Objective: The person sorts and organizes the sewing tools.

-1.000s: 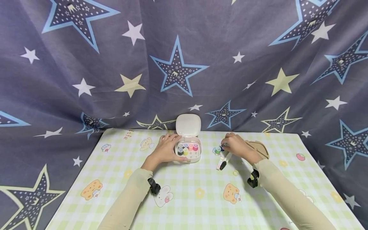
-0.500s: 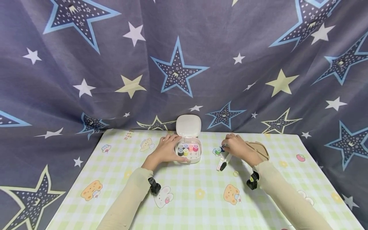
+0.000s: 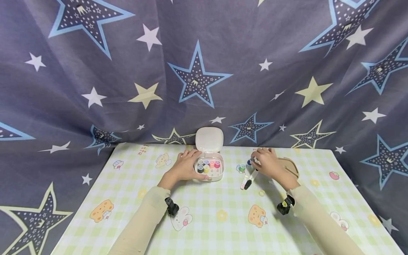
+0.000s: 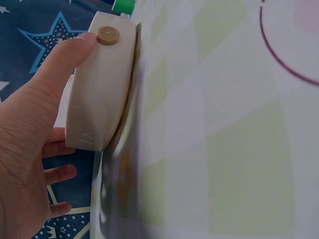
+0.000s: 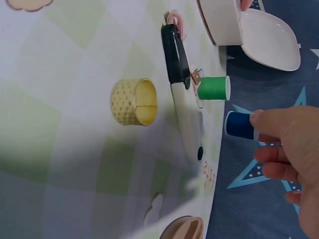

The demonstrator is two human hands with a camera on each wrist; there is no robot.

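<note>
My left hand (image 3: 185, 164) holds the left side of a white sewing box (image 3: 220, 175), its thumb by the round tan button (image 4: 108, 35) on the front. The lid (image 3: 209, 139) stands raised behind. Inside, several thread spools (image 3: 206, 169) sit in rows, black, yellow, pink and others. My right hand (image 3: 267, 163) pinches a blue thread spool (image 5: 239, 124) between thumb and fingers; it appears lifted off the table. Just left of it a green thread spool (image 5: 213, 88) stands upright. A white-handled tool with a black end (image 5: 187, 119) lies below the right hand.
A yellow dimpled thimble (image 5: 130, 102) sits nearer the front. Behind my right hand lies a tan, curved-edged object (image 3: 290, 165), partly hidden. A small white piece (image 5: 153, 209) and a pinkish coil (image 5: 175, 21) lie on the checked tabletop. A starry curtain hangs behind.
My right hand has shifted slightly right and up with the blue spool, baring more of the spool and of the white-handled tool. The left hand stays on the box.
</note>
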